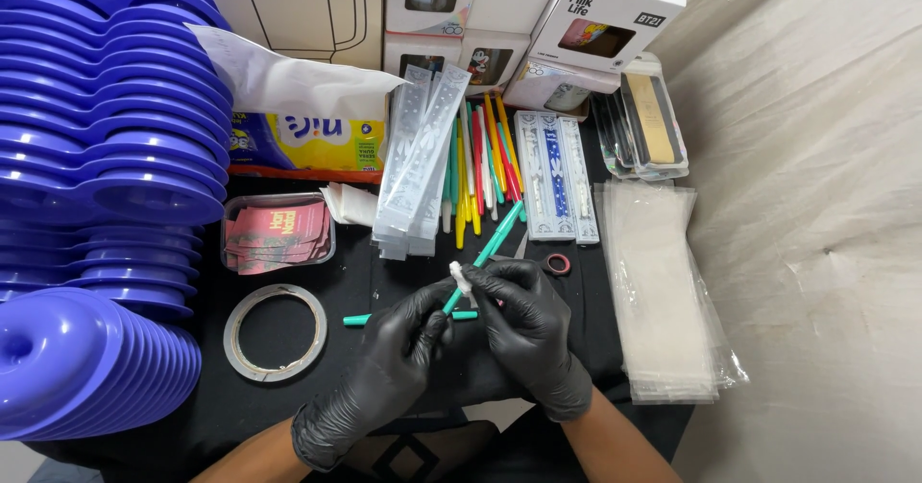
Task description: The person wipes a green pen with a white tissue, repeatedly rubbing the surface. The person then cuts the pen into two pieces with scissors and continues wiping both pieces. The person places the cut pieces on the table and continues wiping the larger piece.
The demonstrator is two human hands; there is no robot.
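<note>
Both my hands wear black gloves and meet over the black table. My left hand and my right hand together hold a teal stick that slants up to the right; a small white piece sits at its lower end between my fingertips. A second teal stick lies flat on the table under my left fingers. Behind my hands lies a pile of coloured sticks in yellow, red, green and white.
Stacks of purple plastic dishes fill the left. A tape ring, a clear tub of red packets, long clear blister trays, a small red ring, clear sleeves and boxes surround my hands.
</note>
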